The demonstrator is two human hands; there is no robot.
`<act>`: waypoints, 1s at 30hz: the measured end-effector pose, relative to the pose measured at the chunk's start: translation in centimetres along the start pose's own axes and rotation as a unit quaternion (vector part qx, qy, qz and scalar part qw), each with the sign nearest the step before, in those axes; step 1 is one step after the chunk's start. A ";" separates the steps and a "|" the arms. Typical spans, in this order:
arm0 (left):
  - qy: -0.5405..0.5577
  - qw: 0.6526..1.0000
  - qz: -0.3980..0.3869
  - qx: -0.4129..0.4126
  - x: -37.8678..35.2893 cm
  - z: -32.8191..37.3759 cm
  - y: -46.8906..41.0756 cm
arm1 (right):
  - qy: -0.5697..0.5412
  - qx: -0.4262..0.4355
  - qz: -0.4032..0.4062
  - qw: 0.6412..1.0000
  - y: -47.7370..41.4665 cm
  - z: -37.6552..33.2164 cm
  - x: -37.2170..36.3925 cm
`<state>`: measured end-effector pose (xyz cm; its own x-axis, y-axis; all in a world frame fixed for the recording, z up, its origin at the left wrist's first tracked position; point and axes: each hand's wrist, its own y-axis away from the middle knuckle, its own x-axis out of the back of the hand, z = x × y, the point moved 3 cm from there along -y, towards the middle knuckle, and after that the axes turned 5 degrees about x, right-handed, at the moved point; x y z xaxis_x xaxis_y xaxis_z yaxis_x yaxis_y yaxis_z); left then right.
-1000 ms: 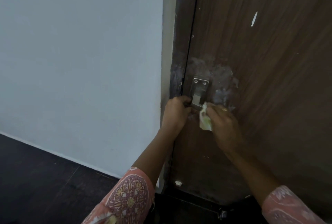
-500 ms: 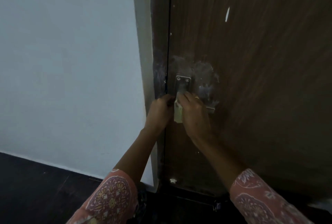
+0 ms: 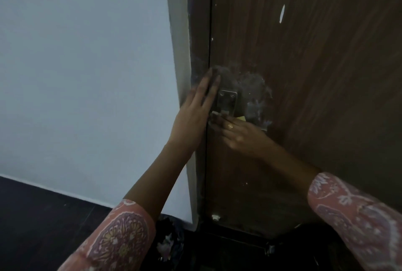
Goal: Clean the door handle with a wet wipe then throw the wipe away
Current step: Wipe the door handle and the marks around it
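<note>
- Nearest to me are my two patterned sleeves (image 3: 121, 233), low in view, with both forearms reaching up toward the door (image 3: 315, 75)
- My right hand (image 3: 239, 133) is curled over the lever of the door handle (image 3: 227, 102), fingers (image 3: 219, 121) drawn together and pressing the wet wipe (image 3: 241, 118) against the metal; only a pale yellowish corner of the wipe peeks out above my knuckles, and a whitish scrap shows by my fingertips
- My left hand (image 3: 195, 107) lies flat and spread, holding nothing, its fingers (image 3: 206, 83) stretched upward over the door's edge and the dark frame (image 3: 196, 42), just left of the handle's plate
- The wipe I judge to be light, limp and damp, so it will bunch and slide; best kept folded under the finger pads and pinched from both sides when I wrap it round the lever
- The handle looks rigid and fixed, smooth metal, likely slick once wet; it may swing down if I bear on it, so my flat hand helps steady the door
- Farther off, the wood around the plate carries a greyish smeared patch (image 3: 254, 88), and a white fleck (image 3: 282, 13) sits higher up
- No bin is in sight for the wipe
</note>
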<state>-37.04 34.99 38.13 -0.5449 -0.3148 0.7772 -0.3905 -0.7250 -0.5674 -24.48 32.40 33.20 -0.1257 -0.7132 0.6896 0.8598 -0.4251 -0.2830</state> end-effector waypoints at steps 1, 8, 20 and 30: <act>-0.024 1.000 -0.006 -0.015 -0.2 -0.1 -0.2 | 0.004 0.012 0.004 1.000 0.4 0.1 -0.1; -0.147 0.986 -0.073 -0.011 -1.2 -0.5 -0.9 | 0.043 0.049 -0.030 0.997 6.4 1.1 0.8; -0.222 0.975 -0.012 -0.029 -1.4 -0.3 -0.9 | -0.143 -0.157 0.048 0.976 5.6 2.7 3.9; -0.241 0.970 0.008 -0.034 -1.0 -0.4 -1.0 | -0.153 -0.381 -0.026 0.912 1.2 0.4 3.0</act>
<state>-36.39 36.32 37.81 -0.1468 -0.5882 0.7953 -0.4423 -0.6801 -0.5846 -23.60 29.97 35.20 0.0871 -0.5414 0.8362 0.2490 -0.8009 -0.5445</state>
